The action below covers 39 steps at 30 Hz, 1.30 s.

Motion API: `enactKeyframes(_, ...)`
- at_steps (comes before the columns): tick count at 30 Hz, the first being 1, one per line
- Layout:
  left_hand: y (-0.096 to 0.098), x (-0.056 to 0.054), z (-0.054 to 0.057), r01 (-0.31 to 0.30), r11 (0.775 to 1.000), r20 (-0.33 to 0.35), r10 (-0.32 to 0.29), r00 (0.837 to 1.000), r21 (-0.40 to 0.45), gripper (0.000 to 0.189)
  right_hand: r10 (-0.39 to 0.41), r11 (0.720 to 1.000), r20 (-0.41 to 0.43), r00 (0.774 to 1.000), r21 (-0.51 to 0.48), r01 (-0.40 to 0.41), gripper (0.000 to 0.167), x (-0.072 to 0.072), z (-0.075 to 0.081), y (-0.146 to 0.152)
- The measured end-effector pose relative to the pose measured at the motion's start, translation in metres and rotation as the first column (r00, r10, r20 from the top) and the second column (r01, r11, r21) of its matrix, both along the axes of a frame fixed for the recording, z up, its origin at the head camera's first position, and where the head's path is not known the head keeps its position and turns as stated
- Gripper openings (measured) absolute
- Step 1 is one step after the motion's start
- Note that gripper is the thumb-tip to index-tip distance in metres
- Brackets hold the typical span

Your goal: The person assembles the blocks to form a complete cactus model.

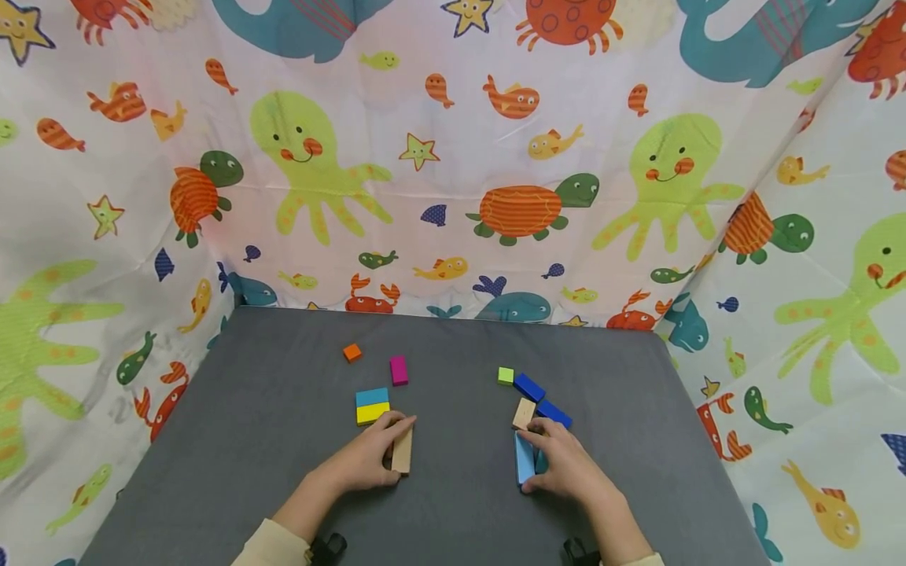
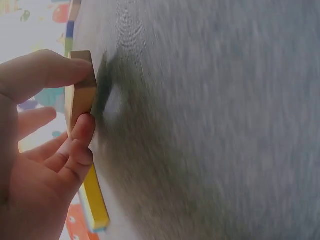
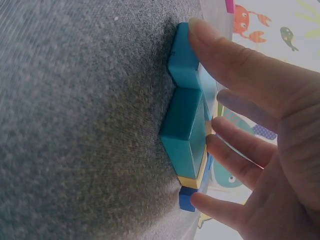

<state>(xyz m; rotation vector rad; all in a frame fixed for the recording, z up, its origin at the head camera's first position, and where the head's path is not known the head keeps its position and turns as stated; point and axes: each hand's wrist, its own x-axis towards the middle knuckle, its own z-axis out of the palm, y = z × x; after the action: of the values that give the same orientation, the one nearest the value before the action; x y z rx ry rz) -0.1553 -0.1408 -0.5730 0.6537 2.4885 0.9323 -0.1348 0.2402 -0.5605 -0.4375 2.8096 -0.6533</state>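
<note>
My left hand (image 1: 364, 457) grips a long plain wooden block (image 1: 403, 453) between thumb and fingertips, low over the grey table. In the left wrist view the thumb presses one end of this wooden block (image 2: 83, 97). A yellow block (image 1: 373, 413) and a sky-blue block (image 1: 371, 396) lie together just beyond that hand. On the right, my right hand (image 1: 564, 465) spans a light blue block (image 1: 524, 459), thumb at its near end and a finger at its far end. Beside it, partly under the hand, sits a teal block (image 3: 183, 115). A short wooden block (image 1: 524, 413) adjoins the light blue block's far end.
Two dark blue blocks (image 1: 529, 387) and a green cube (image 1: 506, 376) lie beyond the right hand. Farther back on the left are a magenta block (image 1: 399, 370) and an orange cube (image 1: 352, 353). A sea-animal curtain (image 1: 439, 259) borders the grey table (image 1: 453, 519).
</note>
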Motion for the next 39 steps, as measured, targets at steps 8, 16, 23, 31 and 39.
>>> enactKeyframes(8,0.019,0.008,0.004,0.070,0.997,-0.017,-0.071,0.997,-0.013,0.085,0.012,1.000,0.017,1.000,-0.005,-0.012,0.090,0.001,0.002,0.002)
enactKeyframes(16,0.030,0.012,0.003,0.107,0.994,-0.043,-0.107,0.993,0.001,0.084,0.013,1.000,0.029,1.000,-0.019,-0.013,0.095,0.001,0.002,0.001)
enactKeyframes(23,0.042,0.020,0.001,0.140,0.990,-0.070,-0.139,0.988,0.011,0.084,0.019,1.000,0.040,0.999,-0.022,-0.018,0.102,0.000,0.000,-0.001)
enactKeyframes(31,0.053,0.025,-0.003,0.156,0.988,0.003,-0.156,0.988,-0.016,0.085,0.006,1.000,0.061,0.998,-0.021,-0.004,0.102,-0.002,-0.002,-0.003)
enactKeyframes(39,0.065,0.030,-0.008,0.143,0.990,-0.013,-0.143,0.990,0.000,0.084,-0.008,1.000,0.088,0.996,-0.005,0.008,0.101,-0.002,0.000,-0.004)
